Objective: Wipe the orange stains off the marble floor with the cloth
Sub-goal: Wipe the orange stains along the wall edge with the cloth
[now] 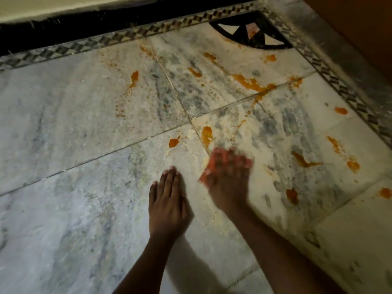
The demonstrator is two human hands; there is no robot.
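Right hand [228,179] pressing cloth [209,166] on stained marble floor [84,124], left hand [167,200] flat

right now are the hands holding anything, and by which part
The right hand presses a reddish cloth flat on the marble floor, blurred; exact grip unclear. The left hand rests flat, holding nothing.

Dim light; patterned mosaic border [135,35] edges a black skirting [63,30].
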